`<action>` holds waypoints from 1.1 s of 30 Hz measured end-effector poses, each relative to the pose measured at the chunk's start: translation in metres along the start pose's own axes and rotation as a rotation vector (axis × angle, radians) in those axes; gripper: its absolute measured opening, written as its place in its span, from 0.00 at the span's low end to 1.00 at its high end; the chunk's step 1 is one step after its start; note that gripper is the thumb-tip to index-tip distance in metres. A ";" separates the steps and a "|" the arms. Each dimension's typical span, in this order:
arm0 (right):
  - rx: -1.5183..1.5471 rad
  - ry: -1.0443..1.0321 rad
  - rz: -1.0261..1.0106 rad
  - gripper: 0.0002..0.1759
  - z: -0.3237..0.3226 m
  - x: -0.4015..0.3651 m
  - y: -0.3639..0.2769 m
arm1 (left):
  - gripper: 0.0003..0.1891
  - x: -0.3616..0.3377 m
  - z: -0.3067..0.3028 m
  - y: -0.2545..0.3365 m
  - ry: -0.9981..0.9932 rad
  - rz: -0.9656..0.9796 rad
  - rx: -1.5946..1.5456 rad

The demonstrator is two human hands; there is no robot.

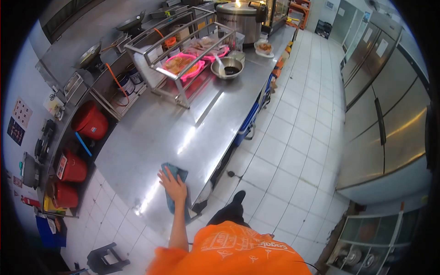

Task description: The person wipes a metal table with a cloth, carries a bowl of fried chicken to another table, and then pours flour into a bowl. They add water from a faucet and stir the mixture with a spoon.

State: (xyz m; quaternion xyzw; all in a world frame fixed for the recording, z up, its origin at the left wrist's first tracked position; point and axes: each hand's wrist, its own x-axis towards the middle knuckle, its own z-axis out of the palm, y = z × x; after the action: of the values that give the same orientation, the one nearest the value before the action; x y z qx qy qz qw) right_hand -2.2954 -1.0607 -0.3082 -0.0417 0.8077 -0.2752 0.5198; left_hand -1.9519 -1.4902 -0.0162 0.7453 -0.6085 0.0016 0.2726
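Observation:
My left hand (174, 187) lies flat with its fingers spread, palm down on a blue-green cloth (178, 172). The cloth is spread on the near end of the steel table (137, 151), close to its right edge, and part of it is hidden under my hand and forearm. My right hand is out of view.
Further along the table are a metal rack (182, 94), pink baskets of food (198, 68), a steel bowl with dark liquid (233, 70) and a large cooker (238, 20). Red buckets (94, 121) stand left, steel refrigerators (385, 101) right, a black stool (107, 259) lower left.

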 end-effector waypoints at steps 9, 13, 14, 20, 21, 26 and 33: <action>0.247 0.038 -0.367 0.33 -0.093 0.058 -0.306 | 0.35 0.037 0.065 0.155 -0.109 0.168 -0.193; 0.280 0.101 -0.389 0.31 -0.129 0.085 -0.338 | 0.38 0.074 0.113 0.200 -0.117 0.055 -0.255; 0.264 0.098 -0.286 0.32 -0.140 0.102 -0.325 | 0.37 0.084 0.124 0.213 -0.083 0.048 -0.232; -0.090 0.109 0.033 0.30 -0.213 0.173 -0.284 | 0.34 0.133 0.176 0.294 0.043 -0.063 -0.320; -0.138 0.095 0.052 0.29 -0.229 0.193 -0.278 | 0.33 0.140 0.186 0.310 0.074 -0.091 -0.324; -0.278 0.068 0.097 0.27 -0.321 0.300 -0.292 | 0.28 0.171 0.223 0.374 0.165 -0.170 -0.313; 0.154 0.238 -0.235 0.14 -0.437 0.448 -0.571 | 0.30 0.195 0.247 0.426 0.223 -0.175 -0.231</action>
State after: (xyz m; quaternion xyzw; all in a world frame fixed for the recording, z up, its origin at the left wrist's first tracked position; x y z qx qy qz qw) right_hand -3.0019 -1.5261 -0.2605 -0.0631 0.8296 -0.3979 0.3866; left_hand -2.3695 -1.8146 0.0104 0.7542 -0.5035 -0.0096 0.4213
